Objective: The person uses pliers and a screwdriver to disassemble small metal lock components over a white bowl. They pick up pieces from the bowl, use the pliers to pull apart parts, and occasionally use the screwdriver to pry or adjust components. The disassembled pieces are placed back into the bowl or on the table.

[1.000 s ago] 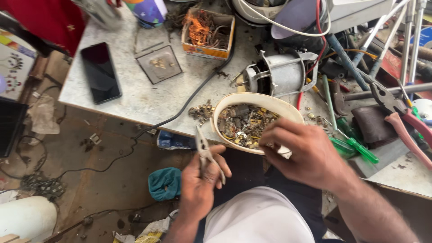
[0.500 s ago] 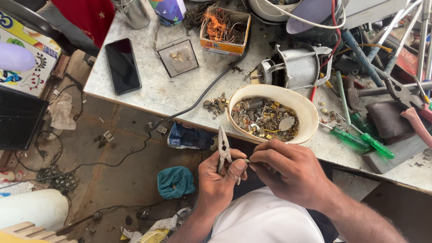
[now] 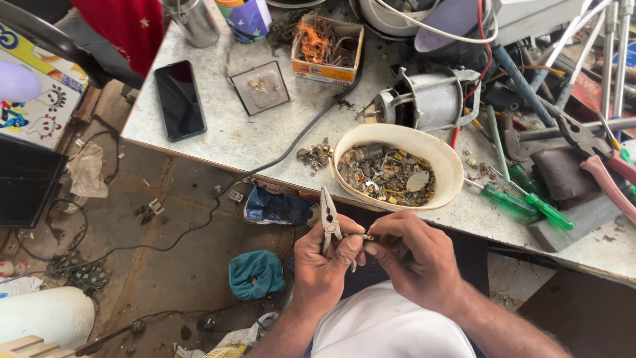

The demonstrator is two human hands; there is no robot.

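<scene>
This is a small repair workshop. A worn stone-topped table (image 3: 218, 139) carries an electric motor (image 3: 430, 99) near its middle, a cream bowl of scrap metal bits (image 3: 396, 176) at its near edge, green-handled screwdrivers (image 3: 523, 199) and red-handled pliers (image 3: 596, 156) toward its right end, and a box of copper wire (image 3: 328, 43) by the far edge. Cables and debris litter the concrete floor (image 3: 132, 252).

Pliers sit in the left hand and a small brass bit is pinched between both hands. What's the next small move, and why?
Probably bring the pliers nose down onto the small brass piece. The left hand holds the pliers pointing up, away from the piece, while the right hand pinches it at the fingertips, just below the bowl of scrap parts. Bare fingers alone likely give too weak a grip on so small a piece.
</scene>
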